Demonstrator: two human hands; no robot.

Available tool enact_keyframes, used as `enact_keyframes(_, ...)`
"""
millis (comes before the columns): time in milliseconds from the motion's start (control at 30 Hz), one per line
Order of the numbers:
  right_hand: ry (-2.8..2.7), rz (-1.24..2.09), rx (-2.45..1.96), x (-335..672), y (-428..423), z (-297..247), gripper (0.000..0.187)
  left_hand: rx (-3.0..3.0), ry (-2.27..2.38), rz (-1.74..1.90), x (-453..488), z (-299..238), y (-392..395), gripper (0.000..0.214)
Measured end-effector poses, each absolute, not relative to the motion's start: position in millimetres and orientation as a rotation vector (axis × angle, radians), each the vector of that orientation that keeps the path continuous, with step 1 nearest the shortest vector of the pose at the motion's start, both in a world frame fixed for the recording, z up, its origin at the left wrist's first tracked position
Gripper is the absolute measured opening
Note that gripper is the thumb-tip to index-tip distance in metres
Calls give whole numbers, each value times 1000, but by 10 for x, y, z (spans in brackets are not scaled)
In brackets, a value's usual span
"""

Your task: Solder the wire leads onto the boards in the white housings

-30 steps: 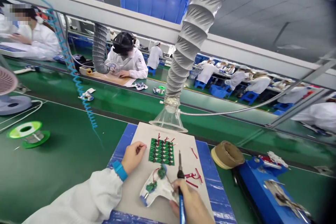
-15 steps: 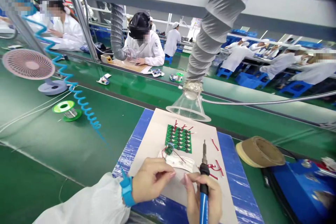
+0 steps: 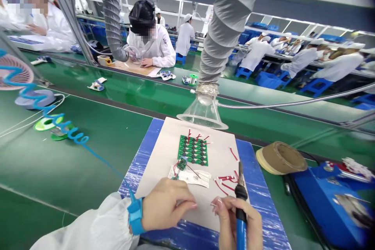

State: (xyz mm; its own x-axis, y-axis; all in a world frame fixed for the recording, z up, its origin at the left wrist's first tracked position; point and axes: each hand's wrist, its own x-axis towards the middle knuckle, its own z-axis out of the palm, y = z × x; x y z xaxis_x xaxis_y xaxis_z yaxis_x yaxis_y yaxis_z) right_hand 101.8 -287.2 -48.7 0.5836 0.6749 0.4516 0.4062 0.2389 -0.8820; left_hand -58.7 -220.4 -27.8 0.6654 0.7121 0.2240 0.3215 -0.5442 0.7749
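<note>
My left hand [image 3: 165, 205], with a blue wrist strap [image 3: 135, 215], is closed above the beige sheet [image 3: 218, 146], thumb and forefinger together; anything between them is too small to make out. In my right hand [image 3: 227, 218] is a soldering iron [image 3: 240, 192], its tip pointing up and away. A tiny pale bit shows at the right thumb and fingertip. Just beyond my hands lies a white strip [image 3: 202, 178], with a small green circuit board [image 3: 182, 163] and thin wires at its left end. Behind it is a green panel of boards [image 3: 193, 150]. Short red wires [image 3: 227, 179] lie near the iron.
A clear fume hood [image 3: 202, 115] hangs over the sheet's far edge. On the right are a tape roll [image 3: 283, 158] and a blue device [image 3: 325, 195]. A solder spool [image 3: 60, 127], a fan [image 3: 16, 72] and a coiled blue cord [image 3: 73, 134] are left. A co-worker [image 3: 155, 43] sits opposite.
My hands have moved apart, the right one shifting right with the soldering iron. The whole view has shifted, so the bench appears farther left and slightly higher.
</note>
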Motion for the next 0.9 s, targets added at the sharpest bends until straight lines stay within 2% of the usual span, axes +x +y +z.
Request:
enact_keyframes(267, -1008, 211, -1529, 1153, -2825, -557, 23, 2085, 1005, 881, -664, -244, -2024, 23)
enact_keyframes(500, -1064, 163, -1741, 1190, -2827, -670, 37, 2305, 993, 1143, -828, -635, -1904, 18)
enact_keyframes(633, -1084, 82, -1744, 1136, -2807, -702, 43, 2291, 973, 1190, -838, -726, -1915, 17)
enact_keyframes(733, -1026, 159, -1690, 1100, -2788, -724, 49, 2278, 963, 1193, -827, -714, -1901, 19)
enact_keyframes(900, -927, 170, -1569, 1100, -2771, -750, 45, 2309, 953, 1140, -802, -698, -1915, 17)
